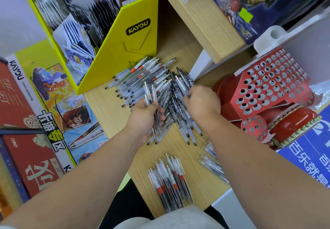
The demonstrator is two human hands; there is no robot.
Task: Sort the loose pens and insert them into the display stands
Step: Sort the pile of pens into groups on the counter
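A big heap of loose pens (142,78) lies in the middle of the wooden table (107,101). The pens are see-through, with dark tips, and some have a red band. The left hand (142,114) has its fingers curled round a small bunch of pens (151,94); their tops stick up past the thumb and their tips poke out below the hand. The right hand (201,101) sits on the right side of the heap with its back up, and its fingers are curled down over a few pens there. Nearer the person, a neat row of pens with red bands (169,180) lies side by side on the table. Just right of it are a few clear pens (210,164), partly hidden by the right arm. To the right of the heap is the red display stand (267,84), tilted and full of round holes, with a smaller round holed part (254,127) below it. Behind the heap stands a yellow box (137,37) with "KAYOU" in a black badge; it holds card packs. On the left lies a cartoon board (53,93) that says "KAYOU" and "KAYOU ANIMATION", with big Chinese letters. At the far right is a blue sign (303,160) with white Chinese letters. A blue picture box (267,0) up on the shelf has a green sticker (246,15).
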